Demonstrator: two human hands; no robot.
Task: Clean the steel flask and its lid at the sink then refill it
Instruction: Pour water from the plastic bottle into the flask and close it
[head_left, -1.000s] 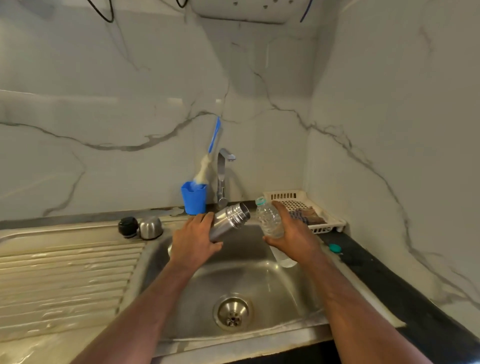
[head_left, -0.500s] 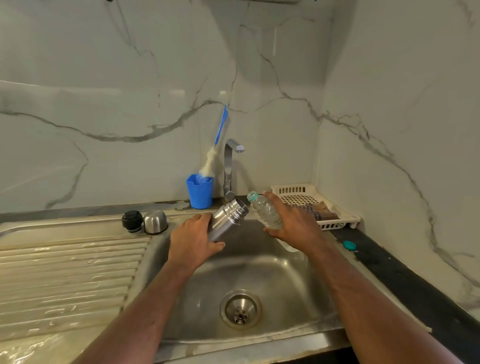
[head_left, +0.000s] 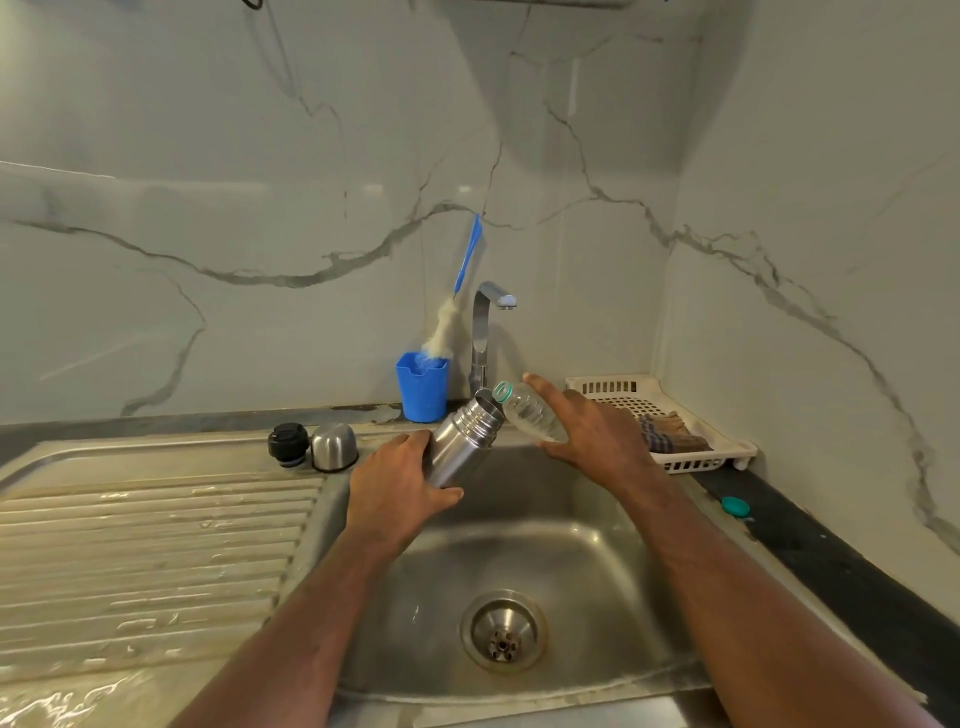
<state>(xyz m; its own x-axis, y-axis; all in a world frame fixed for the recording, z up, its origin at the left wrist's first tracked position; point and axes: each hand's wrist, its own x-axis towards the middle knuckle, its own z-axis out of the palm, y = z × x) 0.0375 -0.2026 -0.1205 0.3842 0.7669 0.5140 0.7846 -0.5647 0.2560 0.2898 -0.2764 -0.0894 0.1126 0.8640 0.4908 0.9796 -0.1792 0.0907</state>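
- Head view: steel flask (head_left: 464, 441) tilted over the sink basin (head_left: 519, 545), open mouth up and to the right.
- Left hand (head_left: 395, 486) clamped round the flask's lower body.
- Right hand (head_left: 592, 441) wrapped round a clear plastic bottle (head_left: 530, 413), uncapped neck tipped down-left, touching or just at the flask mouth. Can't tell whether water is flowing.
- Black stopper (head_left: 287, 442) and steel cap (head_left: 334, 446) sit side by side on the sink rim, left of the flask.
- Behind: blue cup (head_left: 422, 387) holding a bottle brush (head_left: 457, 306), tap (head_left: 485, 338) just beside it.
- White basket (head_left: 670, 421) with cloths at the back-right corner; teal bottle cap (head_left: 735, 506) on the dark worktop (head_left: 831, 561), near the basin's right edge.
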